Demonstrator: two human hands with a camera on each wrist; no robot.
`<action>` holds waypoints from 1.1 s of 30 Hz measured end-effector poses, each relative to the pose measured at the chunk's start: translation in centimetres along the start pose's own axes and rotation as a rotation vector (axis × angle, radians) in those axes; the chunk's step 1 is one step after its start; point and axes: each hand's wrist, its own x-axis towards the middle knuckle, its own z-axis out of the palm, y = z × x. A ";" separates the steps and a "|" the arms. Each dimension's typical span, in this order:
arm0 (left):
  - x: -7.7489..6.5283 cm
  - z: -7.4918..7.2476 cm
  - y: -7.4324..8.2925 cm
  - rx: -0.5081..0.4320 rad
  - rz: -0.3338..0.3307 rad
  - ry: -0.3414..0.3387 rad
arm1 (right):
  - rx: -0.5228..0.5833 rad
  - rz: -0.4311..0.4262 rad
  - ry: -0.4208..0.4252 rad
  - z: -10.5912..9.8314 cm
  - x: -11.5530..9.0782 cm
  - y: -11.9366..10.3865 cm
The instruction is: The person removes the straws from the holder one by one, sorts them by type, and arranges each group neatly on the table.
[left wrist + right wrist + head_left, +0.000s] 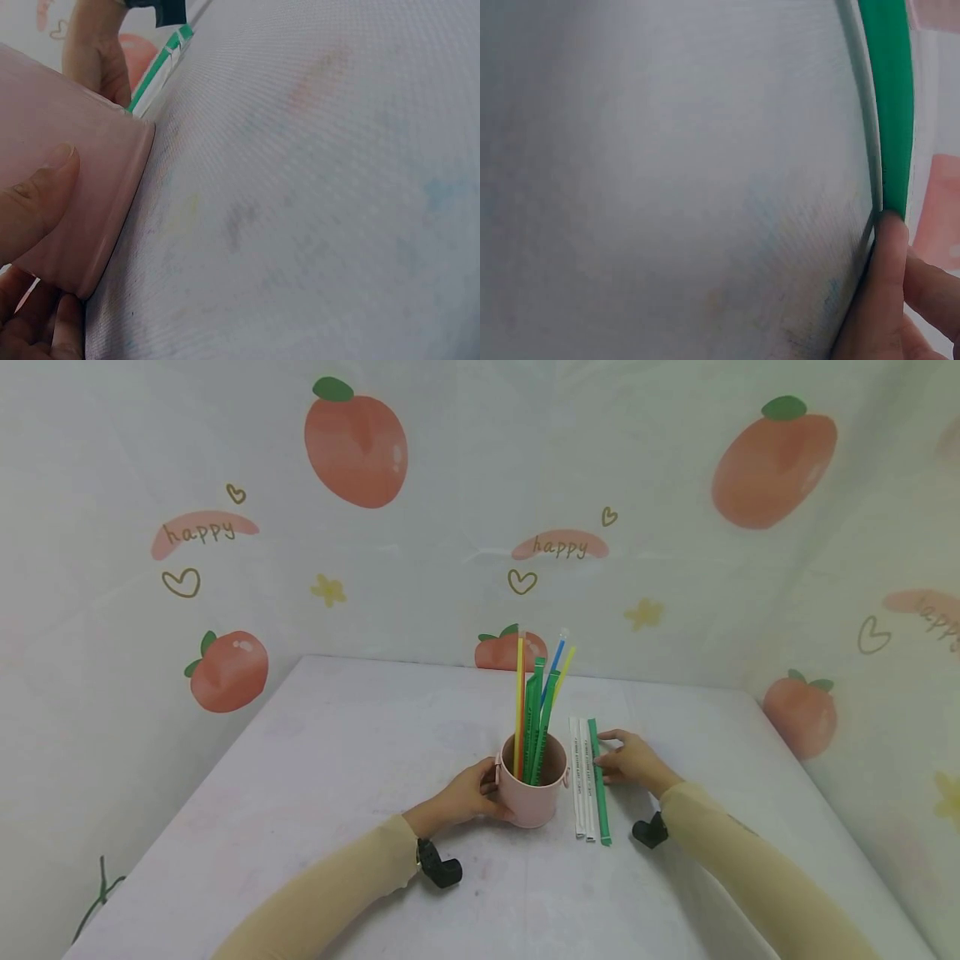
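My left hand point(474, 792) grips a small pink bucket point(531, 806) from its left side, thumb point(46, 196) along the wall and the other fingers round the far side. Standing in the bucket are several straws: green paper-wrapped ones point(538, 718), plus yellow, orange and blue point(557, 658) ones. To its right, two white wrapped straws point(582, 789) lie side by side, with a green wrapped straw point(602, 797) along their right edge. My right hand point(632, 762) touches that green straw with its fingertips point(890, 225); the fingers look extended rather than wrapped round it.
A white cloth-covered table point(337, 760) bears everything. Behind it hangs a white curtain point(450, 460) printed with peaches and hearts. Black wrist cameras point(441, 865) sit on both forearms. A green cord point(101, 893) shows at the far left edge.
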 end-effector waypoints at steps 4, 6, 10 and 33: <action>-0.1 0.0 0.0 0.003 -0.012 0.004 | -0.004 0.003 0.007 0.1 -0.1 -0.1; -0.1 0.0 0.0 0.005 -0.016 0.005 | -0.002 0.007 0.010 0.2 0.0 -0.1; -0.1 0.1 0.2 0.003 -0.014 0.004 | -0.019 0.014 0.016 0.2 0.2 0.0; -0.1 0.0 0.3 0.013 -0.020 -0.003 | 0.009 0.049 0.018 0.1 -0.3 -0.2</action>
